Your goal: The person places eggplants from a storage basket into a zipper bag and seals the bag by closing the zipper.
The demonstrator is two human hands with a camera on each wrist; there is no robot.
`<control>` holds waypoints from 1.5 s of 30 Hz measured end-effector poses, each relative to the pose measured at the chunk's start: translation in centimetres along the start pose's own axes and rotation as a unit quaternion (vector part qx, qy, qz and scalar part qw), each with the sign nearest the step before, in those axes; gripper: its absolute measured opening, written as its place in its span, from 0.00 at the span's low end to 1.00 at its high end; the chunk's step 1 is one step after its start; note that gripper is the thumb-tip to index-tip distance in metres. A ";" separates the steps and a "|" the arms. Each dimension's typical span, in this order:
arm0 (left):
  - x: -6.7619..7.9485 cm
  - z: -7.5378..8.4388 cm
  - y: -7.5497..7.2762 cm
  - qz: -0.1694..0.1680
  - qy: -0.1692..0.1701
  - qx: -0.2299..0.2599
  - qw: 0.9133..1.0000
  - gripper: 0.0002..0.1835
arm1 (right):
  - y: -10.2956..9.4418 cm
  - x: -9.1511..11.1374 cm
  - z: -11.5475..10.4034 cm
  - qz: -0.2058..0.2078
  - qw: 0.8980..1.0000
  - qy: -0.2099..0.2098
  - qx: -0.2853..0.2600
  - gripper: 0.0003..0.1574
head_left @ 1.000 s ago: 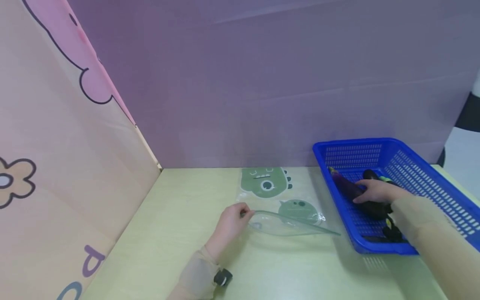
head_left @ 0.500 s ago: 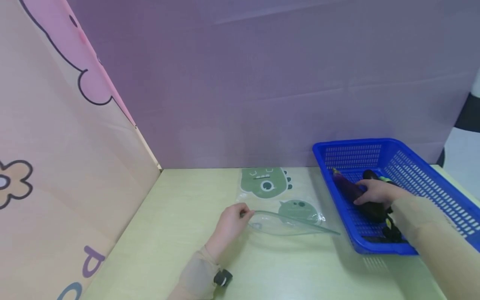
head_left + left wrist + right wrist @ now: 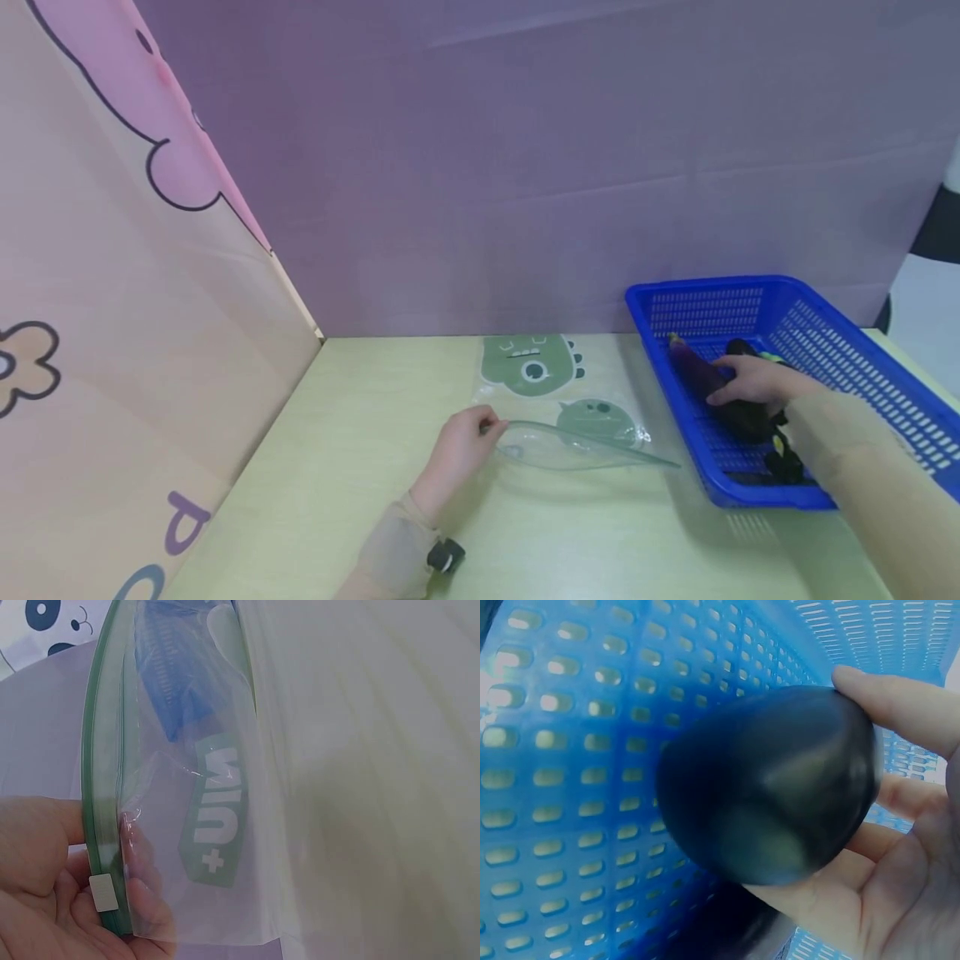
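From the head view, you've got bench [image 3: 337,433] running between your left hand [image 3: 462,442] and the printed left panel [image 3: 150,317], but the bag [image 3: 596,422]'s far tip sits right near the blue basket [image 3: 705,462]'s side. Left hand's pinching one end of the bag's zip edge, and the two edges bow apart. Your right hand [image 3: 757,383] is down in the basket, gripping a long eggplant [image 3: 686,362] that lies in there alongside other dark veggies [image 3: 783,462]. Pale bench, purplish back panel [image 3: 525,167].

Left wrist: your thumb's on one side of the green zip, fingers on the other, showing through clear plastic just by the white slider [image 3: 103,892].

Right wrist: the eggplant's rounded end fills your thumb-and-finger grip, close to the slotted wall, with another dark thing [image 3: 724,930] below.
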State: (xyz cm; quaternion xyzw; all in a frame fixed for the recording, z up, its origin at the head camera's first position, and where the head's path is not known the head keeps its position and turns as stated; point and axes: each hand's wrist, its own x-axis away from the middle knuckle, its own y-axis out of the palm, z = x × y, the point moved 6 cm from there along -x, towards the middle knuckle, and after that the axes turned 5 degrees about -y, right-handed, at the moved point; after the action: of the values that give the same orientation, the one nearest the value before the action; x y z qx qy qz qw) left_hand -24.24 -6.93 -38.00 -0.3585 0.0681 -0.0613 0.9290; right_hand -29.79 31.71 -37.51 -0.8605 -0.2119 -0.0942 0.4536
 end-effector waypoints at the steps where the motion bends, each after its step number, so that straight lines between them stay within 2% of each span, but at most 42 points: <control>1: 0.0 0.0 0.0 0.000 0.001 0.000 1.000 0.08 | 0.0 0.0 0.0 -0.002 1.000 0.003 -0.003 0.56; 8: 0.0 0.0 0.0 0.000 0.001 -0.002 1.000 0.08 | 0.1 0.0 0.0 -0.009 0.999 0.014 -0.052 0.55; 13: -0.1 -0.1 0.0 0.000 0.004 -0.007 1.000 0.08 | 0.0 0.1 -0.3 -0.003 0.998 0.006 -0.060 0.54; 20: -0.1 -0.2 0.0 0.001 0.005 -0.011 1.000 0.08 | 0.1 0.2 -0.1 -0.010 0.995 0.023 -0.099 0.56; 25: -0.1 -0.2 0.0 0.000 0.002 -0.011 1.000 0.08 | 0.3 0.2 0.0 -0.020 0.986 0.025 -0.162 0.57; 34: 0.0 -0.1 0.0 -0.001 -0.001 -0.010 1.000 0.08 | 0.5 -0.3 0.0 -0.047 0.969 -0.003 -0.243 0.57; 45: -0.1 -0.1 0.0 0.001 -0.001 -0.013 1.000 0.07 | 0.0 -0.6 0.3 -0.057 0.967 -0.009 -0.248 0.55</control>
State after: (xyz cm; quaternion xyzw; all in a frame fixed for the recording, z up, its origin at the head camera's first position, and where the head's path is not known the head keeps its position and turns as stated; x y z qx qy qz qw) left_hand -24.34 -7.01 -38.06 -0.3707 0.0685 -0.0591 0.9243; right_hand -30.35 31.78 -37.86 -0.9333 -0.2346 -0.1618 0.2184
